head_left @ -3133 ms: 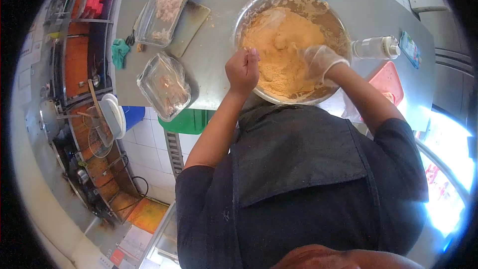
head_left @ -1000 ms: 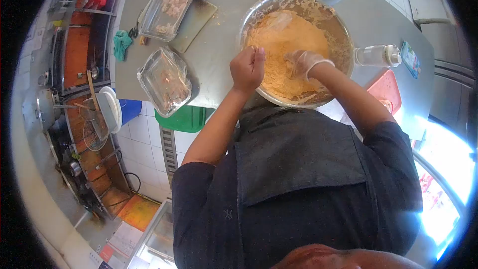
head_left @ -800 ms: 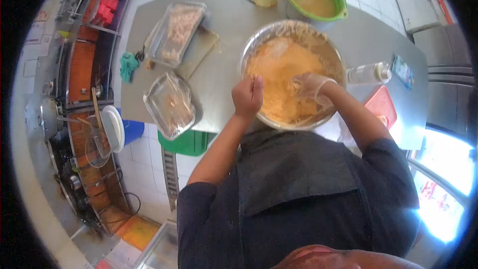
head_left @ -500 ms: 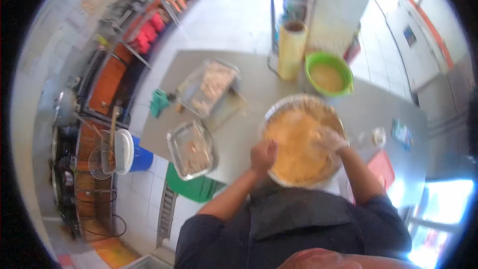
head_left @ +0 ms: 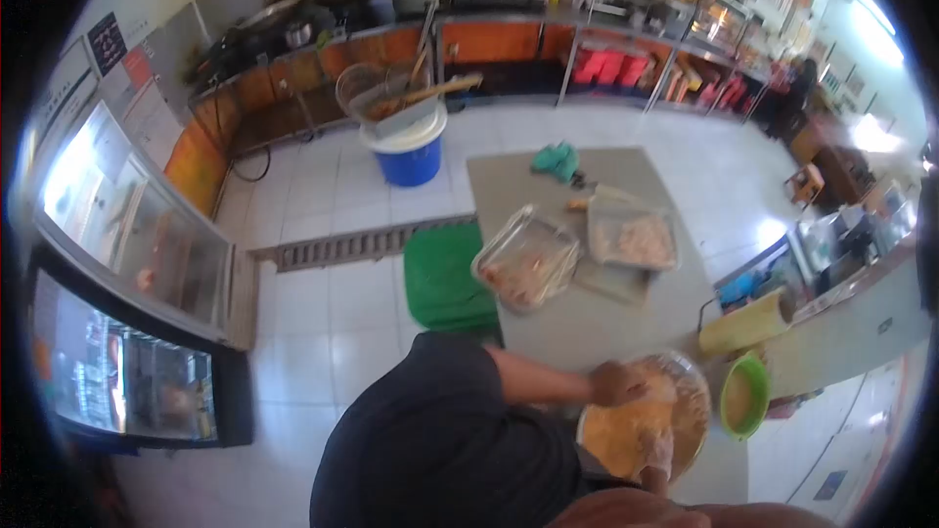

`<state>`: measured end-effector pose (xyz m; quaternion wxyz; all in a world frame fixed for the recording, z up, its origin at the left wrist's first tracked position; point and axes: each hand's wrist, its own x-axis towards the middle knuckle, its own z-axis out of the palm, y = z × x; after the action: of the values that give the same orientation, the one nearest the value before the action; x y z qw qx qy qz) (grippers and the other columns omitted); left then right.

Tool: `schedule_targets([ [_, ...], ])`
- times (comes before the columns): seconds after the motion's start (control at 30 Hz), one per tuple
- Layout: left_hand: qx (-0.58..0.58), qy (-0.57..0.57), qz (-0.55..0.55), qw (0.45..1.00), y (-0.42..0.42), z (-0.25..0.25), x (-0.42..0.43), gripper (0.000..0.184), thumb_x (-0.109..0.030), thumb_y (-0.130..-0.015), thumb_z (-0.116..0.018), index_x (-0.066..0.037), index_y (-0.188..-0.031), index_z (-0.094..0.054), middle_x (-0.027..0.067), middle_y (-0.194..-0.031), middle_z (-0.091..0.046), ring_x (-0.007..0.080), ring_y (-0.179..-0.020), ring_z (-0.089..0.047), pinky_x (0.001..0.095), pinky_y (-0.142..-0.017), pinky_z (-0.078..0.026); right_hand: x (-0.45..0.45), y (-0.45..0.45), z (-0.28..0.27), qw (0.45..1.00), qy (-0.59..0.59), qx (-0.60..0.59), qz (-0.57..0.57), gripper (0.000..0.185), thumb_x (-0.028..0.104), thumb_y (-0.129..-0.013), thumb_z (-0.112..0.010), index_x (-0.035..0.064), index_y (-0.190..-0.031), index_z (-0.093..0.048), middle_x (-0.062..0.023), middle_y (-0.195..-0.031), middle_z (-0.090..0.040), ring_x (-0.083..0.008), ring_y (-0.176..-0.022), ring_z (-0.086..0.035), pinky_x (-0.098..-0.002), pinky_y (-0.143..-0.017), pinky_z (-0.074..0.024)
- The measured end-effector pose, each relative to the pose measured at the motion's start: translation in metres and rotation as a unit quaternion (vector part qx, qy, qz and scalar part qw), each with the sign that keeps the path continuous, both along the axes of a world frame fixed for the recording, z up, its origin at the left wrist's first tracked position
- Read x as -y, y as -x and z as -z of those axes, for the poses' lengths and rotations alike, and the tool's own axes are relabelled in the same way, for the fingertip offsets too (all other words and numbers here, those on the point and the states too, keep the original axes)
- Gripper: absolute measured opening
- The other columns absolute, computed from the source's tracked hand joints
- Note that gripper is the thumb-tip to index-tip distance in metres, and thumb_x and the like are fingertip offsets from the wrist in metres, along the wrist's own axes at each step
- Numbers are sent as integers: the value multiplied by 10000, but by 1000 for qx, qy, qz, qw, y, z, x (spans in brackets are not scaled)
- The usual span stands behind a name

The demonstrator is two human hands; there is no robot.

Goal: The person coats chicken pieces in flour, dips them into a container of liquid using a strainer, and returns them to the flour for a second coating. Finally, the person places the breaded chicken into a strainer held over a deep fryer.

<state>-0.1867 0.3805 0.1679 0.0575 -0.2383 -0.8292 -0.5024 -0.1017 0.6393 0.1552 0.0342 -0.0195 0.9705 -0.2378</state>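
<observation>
A large round metal bowl [head_left: 700, 383] holds orange-tan crumbs or flour [head_left: 614, 433] and sits at the table's near end. My left hand [head_left: 616, 384] reaches across the bowl's far-left side, its fingers curled; what lies in them is blurred. Beside its fingertips is a pale, coated patch in the bowl [head_left: 661, 389] that I cannot identify. My right hand [head_left: 655, 452], in a clear glove dusted with crumbs, is down in the bowl near the left one. Its fingers are smeared and blend into the coating.
Two clear trays stand on the metal table [head_left: 548, 332]: a foil-edged tray [head_left: 528, 259] and a tray of pale food pieces [head_left: 636, 235]. A green cloth [head_left: 558, 161] lies behind them. Right of the bowl are a green basket [head_left: 745, 396] and a film roll [head_left: 748, 323]. A green bin [head_left: 445, 279] adjoins the table.
My view has swung far to the left, bringing the stove wall and glass-door fridge into sight. My left hand has moved from the bowl's rim to over its contents; both hands are closer together.
</observation>
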Motion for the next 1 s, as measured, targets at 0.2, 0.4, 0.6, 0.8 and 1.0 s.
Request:
schedule_targets([
  [0.2,-7,-1,4,1000,-7,-8,10,376,-413,-970,-535,-87,-821,-646,193,-736,-648,422,-684,-638,535,-640,-490,-12,-7,54,984,-149,35,-86,315,228,-905,-618,124,-1198,-670,-255,-1374,-518,-418,-1275,-484,-437,-1066,-416],
  [0.4,6,3,20,1000,-3,-6,4,369,-396,-973,-561,-75,-807,-633,172,-720,-642,397,-692,-642,503,-600,-496,7,-22,11,996,38,-37,76,349,269,-860,-718,66,-1136,-652,-196,-1256,-590,-321,-1169,-566,-444,-979,-472],
  [0.6,-1,11,41,999,-8,-40,10,377,-317,-978,-580,-44,-722,-540,188,-656,-574,401,-601,-585,480,-543,-436,-7,2,-95,938,265,-28,223,470,340,-878,-725,20,-1207,-623,-101,-1145,-659,-242,-1052,-613,-345,-921,-506],
  [0.8,22,-4,29,999,-2,-37,5,392,-320,-989,-565,-46,-712,-523,177,-608,-539,408,-572,-553,480,-526,-409,-79,63,-122,863,433,-143,218,442,312,-840,-733,103,-1214,-625,-114,-1123,-671,-287,-1015,-639,-369,-887,-513],
  [1.0,9,49,16,999,-4,-27,7,408,-347,-992,-556,-57,-707,-531,174,-605,-538,406,-577,-566,483,-522,-412,-163,146,-77,957,-21,-167,238,268,238,-810,-704,76,-1022,-680,-138,-898,-696,-295,-874,-664,-385,-797,-514],
])
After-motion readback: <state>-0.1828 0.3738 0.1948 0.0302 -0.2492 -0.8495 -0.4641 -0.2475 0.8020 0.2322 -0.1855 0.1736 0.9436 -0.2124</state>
